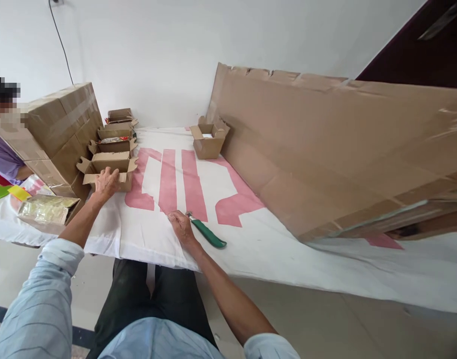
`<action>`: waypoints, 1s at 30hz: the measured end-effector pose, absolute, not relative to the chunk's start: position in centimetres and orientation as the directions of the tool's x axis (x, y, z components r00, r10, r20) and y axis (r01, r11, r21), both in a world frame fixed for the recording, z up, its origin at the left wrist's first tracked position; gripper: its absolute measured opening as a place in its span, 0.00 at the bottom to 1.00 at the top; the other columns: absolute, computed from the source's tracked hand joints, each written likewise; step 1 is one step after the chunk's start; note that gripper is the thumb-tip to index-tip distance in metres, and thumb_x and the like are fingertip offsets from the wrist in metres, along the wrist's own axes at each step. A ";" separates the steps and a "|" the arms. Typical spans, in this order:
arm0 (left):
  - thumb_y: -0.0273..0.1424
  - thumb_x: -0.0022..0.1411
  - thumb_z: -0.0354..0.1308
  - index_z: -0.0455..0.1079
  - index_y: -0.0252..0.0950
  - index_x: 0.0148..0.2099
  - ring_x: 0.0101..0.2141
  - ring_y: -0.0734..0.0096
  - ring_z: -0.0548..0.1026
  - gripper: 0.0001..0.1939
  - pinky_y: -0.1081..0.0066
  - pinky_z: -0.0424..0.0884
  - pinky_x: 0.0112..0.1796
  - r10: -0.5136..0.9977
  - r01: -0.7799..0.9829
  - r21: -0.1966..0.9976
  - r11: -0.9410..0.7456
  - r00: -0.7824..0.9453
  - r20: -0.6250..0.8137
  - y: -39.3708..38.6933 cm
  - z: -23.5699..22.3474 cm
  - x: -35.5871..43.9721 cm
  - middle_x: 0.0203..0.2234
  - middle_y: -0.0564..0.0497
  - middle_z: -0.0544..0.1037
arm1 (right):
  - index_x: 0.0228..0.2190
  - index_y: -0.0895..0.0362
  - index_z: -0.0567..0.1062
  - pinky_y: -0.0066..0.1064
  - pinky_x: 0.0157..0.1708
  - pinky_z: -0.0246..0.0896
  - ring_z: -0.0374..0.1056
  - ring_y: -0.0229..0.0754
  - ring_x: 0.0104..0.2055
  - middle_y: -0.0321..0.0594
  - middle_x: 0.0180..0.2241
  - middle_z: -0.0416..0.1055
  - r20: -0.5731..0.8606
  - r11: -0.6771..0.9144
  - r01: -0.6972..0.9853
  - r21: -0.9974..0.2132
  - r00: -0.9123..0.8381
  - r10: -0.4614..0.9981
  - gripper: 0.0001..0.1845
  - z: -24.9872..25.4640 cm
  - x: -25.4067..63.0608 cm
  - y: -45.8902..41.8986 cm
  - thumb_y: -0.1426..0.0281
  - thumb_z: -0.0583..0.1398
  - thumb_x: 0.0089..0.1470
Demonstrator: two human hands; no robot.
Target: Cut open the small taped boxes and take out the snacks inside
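My left hand (pixel 107 182) is at the near wall of an open cardboard box (pixel 124 183), its fingers hooked over the rim. The box stands upright with its flaps spread; its inside is partly hidden. My right hand (pixel 181 227) rests low over the white cloth with its fingers curled together. Whatever may be inside that hand is hidden. Just right of it lies a green-handled tool (pixel 209 234), its metal end close to my knuckles; the kind of tool is not clear.
More small open boxes (pixel 115 133) line up behind, beside a taped carton stack (pixel 69 134). A plastic-wrapped pack (pixel 49 209) lies front left. One open box (pixel 208 145) stands by a large cardboard sheet (pixel 326 149). Another person's sleeve (pixel 4 157) shows at left.
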State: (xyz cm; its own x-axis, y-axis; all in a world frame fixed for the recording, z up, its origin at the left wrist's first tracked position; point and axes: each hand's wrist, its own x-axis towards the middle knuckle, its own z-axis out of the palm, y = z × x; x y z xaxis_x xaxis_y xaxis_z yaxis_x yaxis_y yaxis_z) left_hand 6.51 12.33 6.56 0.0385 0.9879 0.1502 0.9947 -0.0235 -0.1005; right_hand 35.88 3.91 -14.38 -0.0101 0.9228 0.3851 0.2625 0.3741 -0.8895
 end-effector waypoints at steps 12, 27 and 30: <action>0.28 0.74 0.61 0.83 0.40 0.55 0.55 0.51 0.82 0.12 0.52 0.79 0.61 0.934 0.818 0.451 -0.358 0.309 0.181 -5.2 -7.9 12.6 0.54 0.40 0.84 | 0.52 0.52 0.82 0.55 0.61 0.65 0.69 0.62 0.56 0.54 0.52 0.80 0.518 0.345 0.705 -0.620 0.037 0.855 0.17 -15.1 42.4 -1.3 0.58 0.59 0.70; 0.32 0.73 0.58 0.77 0.44 0.47 0.49 0.56 0.82 0.06 0.54 0.84 0.51 0.842 0.742 0.663 0.101 -0.418 0.340 -12.0 -8.6 4.1 0.45 0.44 0.82 | 0.46 0.55 0.80 0.53 0.49 0.65 0.72 0.64 0.46 0.56 0.42 0.80 0.590 0.280 0.884 -0.374 -0.006 0.808 0.18 -20.1 49.3 -4.6 0.56 0.59 0.67; 0.34 0.69 0.62 0.72 0.42 0.47 0.51 0.55 0.79 0.06 0.56 0.83 0.50 0.528 0.644 0.720 0.257 -0.718 0.454 -11.0 -4.8 -3.8 0.46 0.45 0.78 | 0.45 0.55 0.81 0.53 0.49 0.65 0.71 0.64 0.46 0.55 0.41 0.79 0.579 0.259 0.880 -0.399 0.022 0.815 0.17 -19.9 49.2 -4.6 0.57 0.60 0.66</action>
State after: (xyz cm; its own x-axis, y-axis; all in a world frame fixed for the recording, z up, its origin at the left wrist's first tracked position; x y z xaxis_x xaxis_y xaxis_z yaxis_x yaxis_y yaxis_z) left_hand -3.76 -10.96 -4.77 -0.7179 0.5279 0.4538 0.6444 0.2572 0.7201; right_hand 49.18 -4.63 -19.88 0.0224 0.8152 0.5788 0.8796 0.2591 -0.3989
